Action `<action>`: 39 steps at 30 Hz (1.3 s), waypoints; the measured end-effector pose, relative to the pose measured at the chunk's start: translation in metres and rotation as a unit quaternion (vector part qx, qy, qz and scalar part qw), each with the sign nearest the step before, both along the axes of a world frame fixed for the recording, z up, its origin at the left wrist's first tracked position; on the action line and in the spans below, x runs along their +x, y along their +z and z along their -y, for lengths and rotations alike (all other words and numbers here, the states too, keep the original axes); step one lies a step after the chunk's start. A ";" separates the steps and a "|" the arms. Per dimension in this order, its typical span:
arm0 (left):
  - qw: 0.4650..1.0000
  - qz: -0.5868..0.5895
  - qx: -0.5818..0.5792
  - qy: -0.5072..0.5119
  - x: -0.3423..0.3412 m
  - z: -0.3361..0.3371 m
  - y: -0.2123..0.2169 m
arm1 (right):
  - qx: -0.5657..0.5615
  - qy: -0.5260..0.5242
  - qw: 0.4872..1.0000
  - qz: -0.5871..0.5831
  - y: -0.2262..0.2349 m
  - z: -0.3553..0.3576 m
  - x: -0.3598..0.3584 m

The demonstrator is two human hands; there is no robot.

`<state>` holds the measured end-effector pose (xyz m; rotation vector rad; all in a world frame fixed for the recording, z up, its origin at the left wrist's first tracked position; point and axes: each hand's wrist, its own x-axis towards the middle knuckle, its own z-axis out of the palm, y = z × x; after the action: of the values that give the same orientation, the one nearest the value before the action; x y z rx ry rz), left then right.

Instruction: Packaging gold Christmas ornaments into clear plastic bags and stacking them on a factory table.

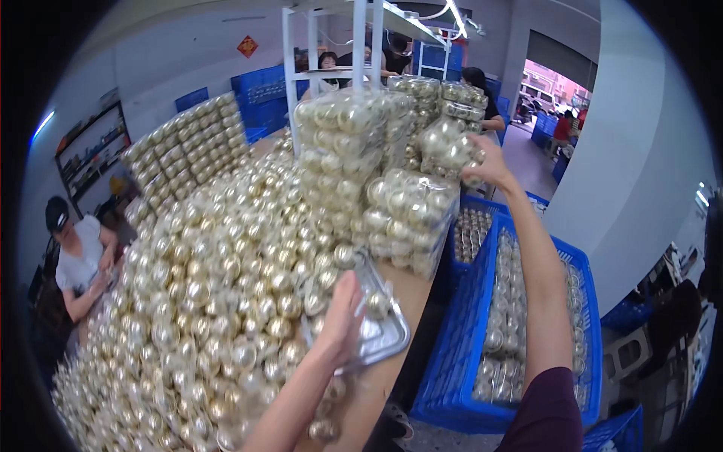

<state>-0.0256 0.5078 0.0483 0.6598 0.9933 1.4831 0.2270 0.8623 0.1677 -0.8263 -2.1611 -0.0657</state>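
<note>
My right hand (488, 163) reaches far right, its fingers closed on the side of a clear plastic pack of gold balls (446, 148) at the end of the stacked packs. Nearer to me, my left hand (345, 318) is held edge-on with its fingers stretched out, at the left side of a clear plastic tray (385, 340). A few gold balls lie at the tray's far end; my hand hides part of it. Left of that hand spreads a large heap of shiny gold balls (218, 301), many in thin clear wrapping.
Stacked clear packs (410, 218) stand along the table's right edge, below a white metal frame (292, 83). A blue crate (452, 377) of filled packs sits right of the table (369, 399). A person (83, 260) sits at the left; others are behind the stacks.
</note>
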 end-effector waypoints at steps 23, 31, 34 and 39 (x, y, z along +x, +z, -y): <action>0.945 0.151 -0.233 0.170 0.072 -0.173 0.056 | -0.177 0.119 0.976 0.032 -0.017 0.096 -0.059; 0.947 0.266 -0.113 0.142 0.093 -0.139 0.067 | -0.191 0.222 0.948 -0.126 0.038 0.114 -0.028; 0.945 0.215 -0.193 0.153 0.102 -0.154 0.057 | -0.270 0.175 0.940 -0.116 0.006 0.091 -0.032; 0.955 0.080 -0.161 0.235 0.105 -0.150 0.057 | -0.261 0.183 0.947 0.026 -0.018 0.115 -0.035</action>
<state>0.0790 0.6579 0.1053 0.0625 1.2863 1.6972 0.1924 0.7474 0.1500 -0.6925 -2.3808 0.7079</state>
